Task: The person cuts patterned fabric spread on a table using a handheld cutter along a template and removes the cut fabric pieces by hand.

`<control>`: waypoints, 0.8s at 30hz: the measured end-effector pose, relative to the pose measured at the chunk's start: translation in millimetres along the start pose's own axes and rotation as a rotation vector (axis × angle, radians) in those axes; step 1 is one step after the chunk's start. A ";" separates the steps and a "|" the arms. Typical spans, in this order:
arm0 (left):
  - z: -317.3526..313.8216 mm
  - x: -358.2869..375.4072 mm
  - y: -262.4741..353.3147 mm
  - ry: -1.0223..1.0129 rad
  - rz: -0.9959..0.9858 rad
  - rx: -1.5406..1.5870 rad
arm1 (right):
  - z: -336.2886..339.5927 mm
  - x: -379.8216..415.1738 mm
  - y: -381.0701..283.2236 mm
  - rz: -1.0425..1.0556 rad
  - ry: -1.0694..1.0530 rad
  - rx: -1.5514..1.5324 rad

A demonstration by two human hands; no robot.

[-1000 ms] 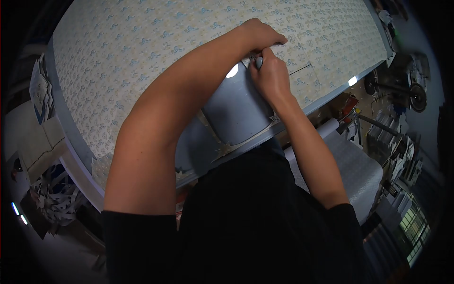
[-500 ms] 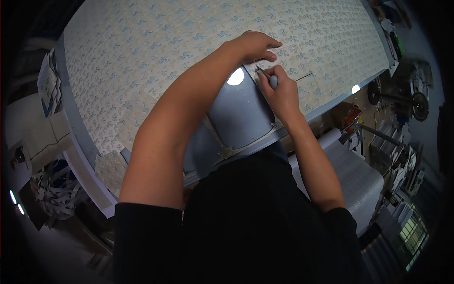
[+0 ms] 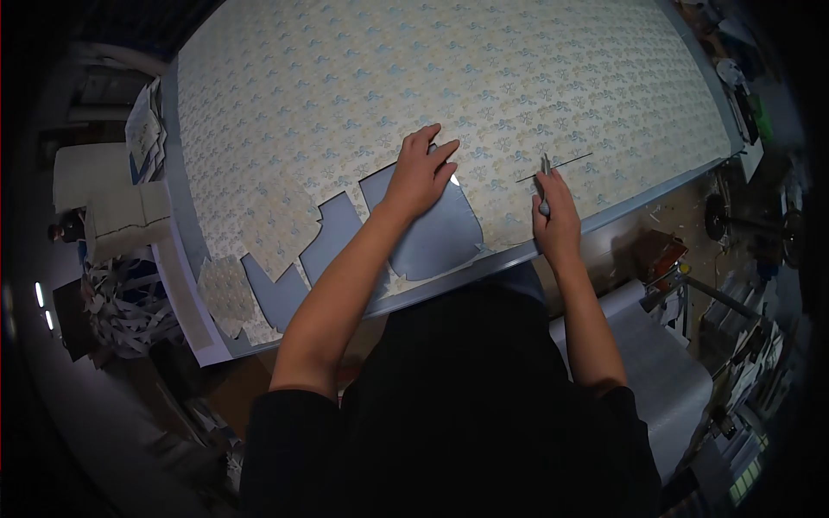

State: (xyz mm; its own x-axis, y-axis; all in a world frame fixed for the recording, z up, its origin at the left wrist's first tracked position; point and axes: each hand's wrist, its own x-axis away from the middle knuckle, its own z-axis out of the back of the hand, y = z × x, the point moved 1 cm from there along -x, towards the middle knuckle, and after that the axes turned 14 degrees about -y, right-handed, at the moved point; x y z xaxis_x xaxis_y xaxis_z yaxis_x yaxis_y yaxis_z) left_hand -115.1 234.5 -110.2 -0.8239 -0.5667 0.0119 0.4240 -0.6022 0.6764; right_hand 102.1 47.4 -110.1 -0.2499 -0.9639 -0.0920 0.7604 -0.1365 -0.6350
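A large sheet with a blue and beige pattern (image 3: 345, 78) covers the table. Its near side has cut openings that show the grey-blue table surface (image 3: 440, 237). My left hand (image 3: 419, 177) lies palm down with fingers apart at the upper edge of the widest opening. To the right, my right hand (image 3: 557, 216) is closed around a slim grey cutting tool (image 3: 545, 186), whose tip points away from me over the sheet. Beside that tip a thin dark line (image 3: 574, 161) runs slantwise across the pattern. Loose patterned pieces (image 3: 281, 229) lie on the left part of the sheet.
At the far left are stacked papers (image 3: 147, 129) and a heap of pale strips (image 3: 129, 302). A silvery roll of sheet material (image 3: 665, 371) stands below the table's right front edge, near a red-brown box (image 3: 661, 250). A person (image 3: 65, 231) shows small at far left.
My left hand has moved left and toward me, back from the right hand. The right hand has shifted right and toward me with the tool. The view has shifted too, showing more cut openings.
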 end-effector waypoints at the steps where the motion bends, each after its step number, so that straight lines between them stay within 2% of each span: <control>1: -5.4 -3.2 6.7 0.028 0.039 -0.075 | 7.5 -4.0 9.6 -0.006 0.012 -0.003; 5: -22.4 -20.6 37.3 0.077 0.162 -0.239 | 34.2 -28.2 51.8 0.034 -0.001 -0.023; 9: -36.1 -36.1 58.2 0.117 0.251 -0.202 | 56.7 -49.5 80.7 0.076 -0.030 -0.002; 11: -37.7 -43.5 67.6 0.123 0.356 -0.131 | 66.3 -60.8 94.3 0.101 -0.059 0.006; 15: -20.8 -65.0 96.9 0.161 0.460 -0.243 | 76.0 -80.9 119.7 0.129 -0.065 0.006; 17: -3.5 -72.9 123.1 -0.091 0.729 0.275 | 80.2 -86.5 124.2 0.110 -0.076 0.013; 18: -4.6 -67.4 126.3 -0.086 0.738 0.275 | 82.0 -87.9 126.5 0.116 -0.083 0.008; 20: -5.5 -49.4 133.1 0.080 0.519 0.249 | 83.9 -91.4 128.7 0.133 -0.079 0.016; 21: -0.9 -38.8 131.8 0.080 0.522 0.242 | 83.1 -92.9 129.8 0.135 -0.078 0.009; 23: 17.6 -12.8 120.9 0.222 0.546 0.496 | 81.1 -91.7 131.9 0.164 -0.059 0.013; 24: 30.6 0.3 111.1 0.274 0.590 0.439 | 80.6 -91.4 131.3 0.156 -0.050 0.013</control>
State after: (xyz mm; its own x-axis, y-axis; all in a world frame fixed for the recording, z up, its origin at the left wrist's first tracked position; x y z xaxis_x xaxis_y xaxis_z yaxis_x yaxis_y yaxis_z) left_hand -79.8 184.7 -12.5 -0.3627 -0.8766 0.3164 0.5282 0.0863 0.8447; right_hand 273.1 99.1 -123.3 -0.0985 -0.9837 -0.1503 0.7953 0.0130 -0.6061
